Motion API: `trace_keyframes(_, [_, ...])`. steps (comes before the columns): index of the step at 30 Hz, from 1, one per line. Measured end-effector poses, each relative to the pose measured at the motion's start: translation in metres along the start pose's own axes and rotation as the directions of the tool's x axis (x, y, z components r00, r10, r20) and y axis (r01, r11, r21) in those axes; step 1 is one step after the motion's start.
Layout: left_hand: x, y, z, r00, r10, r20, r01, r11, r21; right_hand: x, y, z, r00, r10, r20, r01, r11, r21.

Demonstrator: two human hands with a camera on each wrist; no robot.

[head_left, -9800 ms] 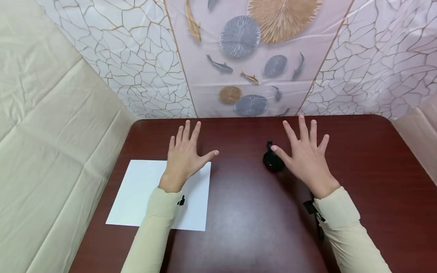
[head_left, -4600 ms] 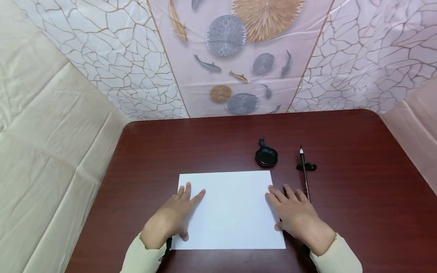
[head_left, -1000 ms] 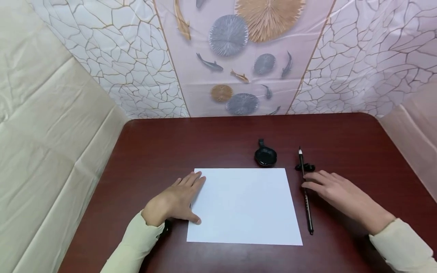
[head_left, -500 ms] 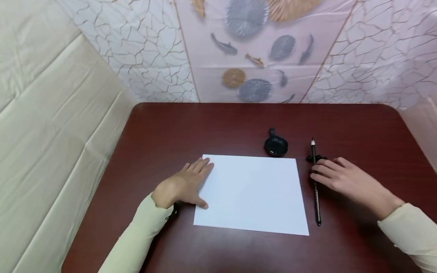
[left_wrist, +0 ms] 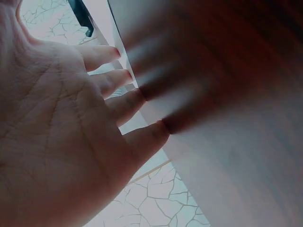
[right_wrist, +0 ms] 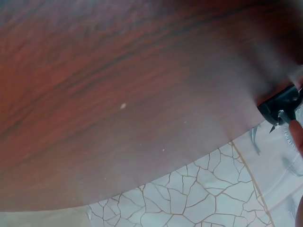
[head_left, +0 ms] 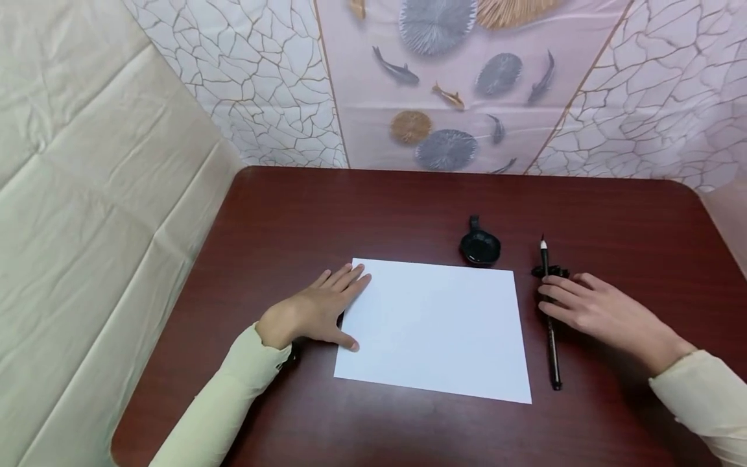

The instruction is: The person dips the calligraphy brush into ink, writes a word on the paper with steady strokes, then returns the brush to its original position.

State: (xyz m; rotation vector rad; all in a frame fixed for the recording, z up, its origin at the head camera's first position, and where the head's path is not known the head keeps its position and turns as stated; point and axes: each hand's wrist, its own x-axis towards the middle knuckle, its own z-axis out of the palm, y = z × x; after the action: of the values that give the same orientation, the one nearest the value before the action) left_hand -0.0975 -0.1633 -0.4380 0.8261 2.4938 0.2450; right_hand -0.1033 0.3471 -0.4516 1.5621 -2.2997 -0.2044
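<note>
My left hand (head_left: pixel 318 314) lies spread over the left edge of a blank white sheet of paper (head_left: pixel 438 331), fingers and thumb extended. The left wrist view shows its palm (left_wrist: pixel 57 118) and straight fingers reaching to the table surface. To the right of the sheet, a writing brush (head_left: pixel 552 350) with a dark shaft and pale, dark-pointed tip leans on a small black brush rest (head_left: pixel 560 270). My right hand (head_left: pixel 607 318) holds its shaft, fingertips curled over the far side; the thumb is hidden below. A fingertip (right_wrist: pixel 296 135) shows beside a black shape in the right wrist view.
A small black ink dish (head_left: pixel 480 248) with a short handle stands just behind the sheet's top right part. The dark red table (head_left: pixel 327 207) ends at a patterned wall hanging (head_left: pixel 379 130). Beige cloth (head_left: pixel 117 214) stands along the left side.
Earlier the paper was moved from the left to the middle and straightened. Over the last second my right fingertips have closed over the brush shaft; the head view has shifted.
</note>
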Motion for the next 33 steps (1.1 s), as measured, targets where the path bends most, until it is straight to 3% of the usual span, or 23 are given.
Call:
trace_keyframes(7, [-0.016, -0.003, 0.012, 0.999, -0.033, -0.017, 0.032, 0.999, -0.023, 0.012, -0.001, -0.007, 0.991, -0.081, -0.103, 0.074, 0.995, -0.07])
trace_keyframes(10, [-0.02, -0.003, 0.016, 0.999, -0.035, -0.025, 0.034, 0.999, -0.036, 0.015, -0.005, -0.019, 0.984, -0.067, -0.164, 0.056, 0.996, -0.072])
trace_keyframes(14, [-0.019, 0.001, 0.018, 0.999, -0.042, -0.02, 0.041, 0.998, -0.046, 0.023, -0.013, -0.039, 0.96, 0.013, -0.279, -0.011, 1.0, 0.01])
trace_keyframes(17, [-0.016, 0.004, 0.017, 0.998, -0.054, -0.014, 0.053, 0.998, -0.045, 0.036, -0.019, -0.052, 0.904, 0.134, -0.406, -0.097, 0.989, 0.11])
trace_keyframes(19, [-0.014, 0.006, 0.016, 0.998, -0.058, -0.014, 0.058, 0.997, -0.044, 0.046, -0.023, -0.057, 0.836, 0.231, -0.498, -0.149, 0.969, 0.199])
trace_keyframes(21, [-0.012, 0.008, 0.014, 0.998, -0.058, -0.016, 0.057, 0.997, -0.043, 0.055, -0.025, -0.06, 0.763, 0.348, -0.545, -0.197, 0.928, 0.315])
trace_keyframes(24, [-0.01, 0.01, 0.012, 0.998, -0.05, -0.026, 0.048, 0.997, -0.053, 0.063, -0.027, -0.061, 0.691, 0.513, -0.509, -0.29, 0.842, 0.455])
trace_keyframes(26, [-0.008, 0.011, 0.011, 0.999, -0.043, -0.033, 0.041, 0.997, -0.062, 0.067, -0.026, -0.06, 0.664, 0.595, -0.453, -0.366, 0.787, 0.497])
trace_keyframes(28, [-0.005, 0.012, 0.009, 0.999, -0.037, -0.037, 0.035, 0.997, -0.068, 0.071, -0.024, -0.059, 0.641, 0.638, -0.427, -0.433, 0.759, 0.486])
trace_keyframes(33, [-0.001, 0.014, 0.005, 0.999, -0.035, -0.04, 0.031, 0.996, -0.082, 0.087, -0.014, -0.05, 0.565, 0.7, -0.436, -0.457, 0.706, 0.542])
